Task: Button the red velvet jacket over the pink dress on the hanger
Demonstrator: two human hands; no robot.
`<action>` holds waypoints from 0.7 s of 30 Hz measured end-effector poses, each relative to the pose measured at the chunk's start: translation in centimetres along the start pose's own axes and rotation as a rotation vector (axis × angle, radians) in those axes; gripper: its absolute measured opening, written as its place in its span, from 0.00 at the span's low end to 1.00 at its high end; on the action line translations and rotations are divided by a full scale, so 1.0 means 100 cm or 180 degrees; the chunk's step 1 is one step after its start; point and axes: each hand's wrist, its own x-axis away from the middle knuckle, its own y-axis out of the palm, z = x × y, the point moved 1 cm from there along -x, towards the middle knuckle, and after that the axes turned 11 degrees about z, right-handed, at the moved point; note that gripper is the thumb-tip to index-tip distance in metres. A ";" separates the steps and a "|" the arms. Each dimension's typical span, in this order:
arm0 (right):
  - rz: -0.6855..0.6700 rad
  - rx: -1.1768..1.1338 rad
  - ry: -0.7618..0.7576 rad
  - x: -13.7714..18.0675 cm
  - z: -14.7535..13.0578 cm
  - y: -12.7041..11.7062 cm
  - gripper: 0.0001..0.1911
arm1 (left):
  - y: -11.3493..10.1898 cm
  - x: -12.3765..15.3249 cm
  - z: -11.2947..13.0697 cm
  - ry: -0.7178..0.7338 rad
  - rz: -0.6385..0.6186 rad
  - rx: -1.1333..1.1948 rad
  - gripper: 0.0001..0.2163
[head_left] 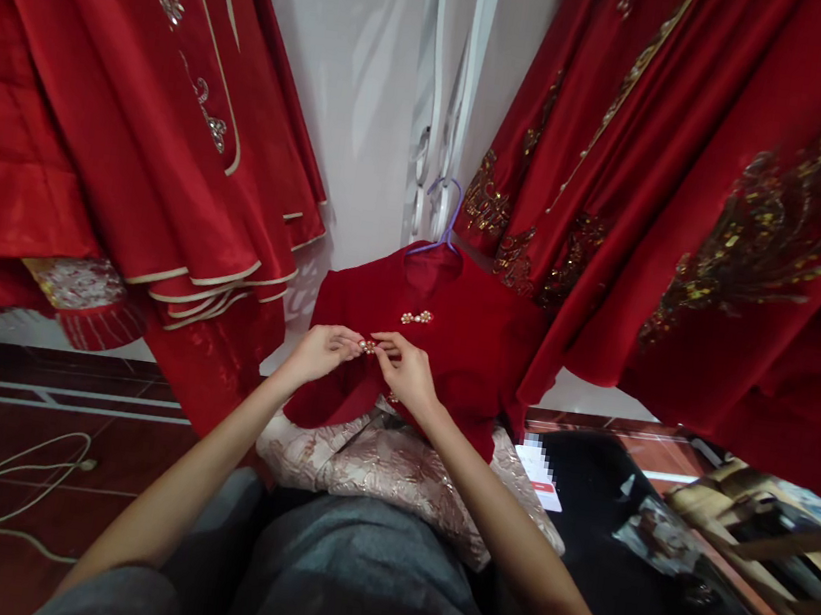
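Observation:
A dark red jacket (473, 346) hangs in front of me on a purple hanger (451, 227). Both of my hands meet at its front, pinching a pearl-and-gold clasp (367, 347). My left hand (323, 352) is closed on the clasp's left end. On its right end, the fingers of my right hand (406, 373) are closed. A similar clasp (416, 317) sits higher on the jacket, near the collar. Below the hem, a pale pink brocade fabric (360, 462) lies across my lap, partly covered by my right forearm.
Red garments with cream piping (194, 168) hang at left, and embroidered red gowns (692, 234) at right. A white cable (18, 468) lies on the tiled floor. To the right, a black surface (580, 511) holds a plastic bag (660, 537) and a white card (545, 487).

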 end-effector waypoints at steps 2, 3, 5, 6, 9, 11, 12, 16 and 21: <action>-0.0226 -0.0012 -0.0009 0.005 0.002 -0.012 0.14 | -0.003 0.000 0.002 -0.0044 0.0130 -0.0184 0.08; -0.0277 0.0017 0.0017 0.008 0.004 -0.020 0.14 | -0.006 0.000 0.003 -0.0033 0.0171 -0.0381 0.07; -0.0371 0.0191 0.0141 0.013 0.008 -0.035 0.13 | -0.009 0.002 0.002 -0.0025 -0.0015 -0.0867 0.05; -0.0461 0.0326 0.0223 0.015 0.010 -0.042 0.12 | -0.009 0.003 0.001 -0.0028 -0.0237 -0.1118 0.05; -0.0833 0.0749 0.0404 0.016 0.017 -0.056 0.09 | -0.003 0.010 -0.004 0.0035 -0.0838 -0.1828 0.08; -0.1053 0.1002 0.0465 0.017 0.022 -0.059 0.09 | 0.007 0.016 -0.007 0.0185 -0.0970 -0.2294 0.09; -0.1153 0.1113 0.0495 0.018 0.024 -0.058 0.10 | 0.012 0.020 -0.008 0.0262 -0.1022 -0.2502 0.09; -0.1451 0.1179 0.0591 0.026 0.038 -0.044 0.14 | 0.033 0.034 -0.007 0.0480 -0.1167 -0.3032 0.15; -0.1235 0.0726 0.0736 0.032 0.050 -0.027 0.10 | 0.046 0.041 -0.010 0.0576 -0.1072 -0.3184 0.12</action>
